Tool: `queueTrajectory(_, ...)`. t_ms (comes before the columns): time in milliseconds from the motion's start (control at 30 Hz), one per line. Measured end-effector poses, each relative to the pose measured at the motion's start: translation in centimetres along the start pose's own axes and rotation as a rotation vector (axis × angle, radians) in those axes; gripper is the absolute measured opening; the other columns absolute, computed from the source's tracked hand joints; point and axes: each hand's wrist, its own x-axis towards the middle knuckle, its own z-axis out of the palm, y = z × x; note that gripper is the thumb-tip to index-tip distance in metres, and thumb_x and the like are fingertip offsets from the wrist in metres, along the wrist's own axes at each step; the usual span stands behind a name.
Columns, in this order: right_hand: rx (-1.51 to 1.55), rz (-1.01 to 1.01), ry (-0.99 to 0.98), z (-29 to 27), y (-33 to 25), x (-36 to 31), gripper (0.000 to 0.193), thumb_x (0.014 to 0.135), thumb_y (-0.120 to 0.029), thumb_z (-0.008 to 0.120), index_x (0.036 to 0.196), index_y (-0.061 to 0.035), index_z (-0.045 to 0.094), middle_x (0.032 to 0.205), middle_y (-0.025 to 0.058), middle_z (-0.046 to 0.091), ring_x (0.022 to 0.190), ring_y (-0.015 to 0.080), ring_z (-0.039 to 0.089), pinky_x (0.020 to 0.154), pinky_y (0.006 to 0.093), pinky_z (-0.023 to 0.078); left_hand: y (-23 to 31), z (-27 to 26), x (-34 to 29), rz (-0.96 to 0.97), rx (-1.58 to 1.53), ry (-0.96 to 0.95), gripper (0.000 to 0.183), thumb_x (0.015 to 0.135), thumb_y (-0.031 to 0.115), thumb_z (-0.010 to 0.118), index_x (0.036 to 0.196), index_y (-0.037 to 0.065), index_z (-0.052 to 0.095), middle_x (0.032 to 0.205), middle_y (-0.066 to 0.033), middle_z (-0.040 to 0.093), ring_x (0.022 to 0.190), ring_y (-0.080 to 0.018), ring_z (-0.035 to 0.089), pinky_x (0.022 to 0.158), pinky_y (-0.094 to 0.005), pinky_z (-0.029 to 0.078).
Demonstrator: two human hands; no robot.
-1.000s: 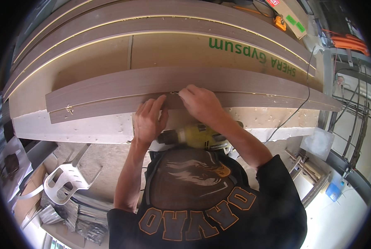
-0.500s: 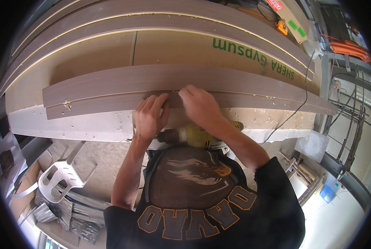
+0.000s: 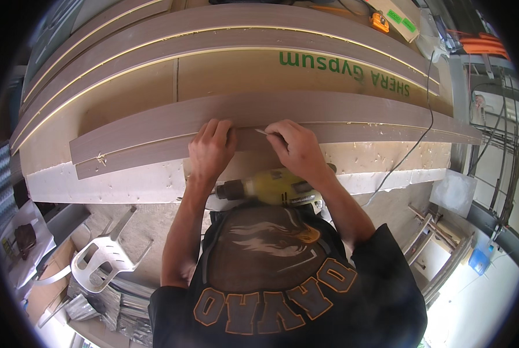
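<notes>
A long brown board point(image 3: 155, 126) with a pale groove along its length lies crosswise before me. My left hand point(image 3: 210, 149) rests on its near part, fingers bent and thumb close to them; anything pinched there is hidden. To the right of it, my right hand point(image 3: 300, 149) is closed, with a small pale pointed piece point(image 3: 260, 131) sticking out from thumb and forefinger over the board. Whether that piece is a wood sliver or a tool tip, I cannot tell. Close to my body, below both hands, a yellow power drill point(image 3: 268, 187) with a black chuck lies on its side.
More grooved brown boards point(image 3: 224, 40) lie on the cardboard-coloured sheet beyond. Curled shavings point(image 3: 101, 158) sit on the near board's left end. A black cable point(image 3: 407, 152) crosses its right part. A white plastic chair point(image 3: 100, 264) stands on the floor at left.
My right hand has moved a little right, away from my left hand, and the pale pointed piece in its pinch now shows. The left hand stays at the board. The whole view has shifted slightly.
</notes>
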Motion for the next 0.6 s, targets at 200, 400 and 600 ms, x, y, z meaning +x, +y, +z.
queueTrajectory(200,0.05,0.034,-0.023,-0.5,0.5,-0.6,0.01,0.08,-0.002,0.062,0.09,-0.0023,0.06,0.083,0.0131,0.061,0.073,0.0313,0.061,0.063,0.0357,0.047,-0.5,-1.2,-0.3,-0.08,-0.193,0.02,0.014,0.075,0.006,0.065,0.088,0.009,0.061,0.077,-0.0061,0.059,0.066,-0.026,0.061,0.055,-0.0362,0.05)
queueTrajectory(400,0.036,0.043,-0.046,0.3,0.5,-1.3,0.015,0.081,-0.002,0.062,0.096,-0.0024,0.062,0.089,0.0122,0.062,0.077,0.0314,0.06,0.066,0.0357,0.048,-1.1,-1.6,-2.2,-0.012,-0.012,-0.015,0.022,0.075,0.01,0.067,0.097,0.006,0.064,0.082,-0.0074,0.06,0.076,-0.0264,0.06,0.066,-0.0386,0.048)
queueTrajectory(600,0.042,0.072,-0.083,0.3,-0.1,-1.6,0.016,0.081,-0.002,0.062,0.097,-0.0009,0.062,0.087,0.0124,0.061,0.075,0.03,0.06,0.066,0.0341,0.047,2.3,-0.4,-3.1,-0.09,0.069,-0.131,0.037,0.077,0.018,0.068,0.11,0.003,0.062,0.092,-0.0077,0.057,0.086,-0.026,0.056,0.071,-0.0386,0.044)
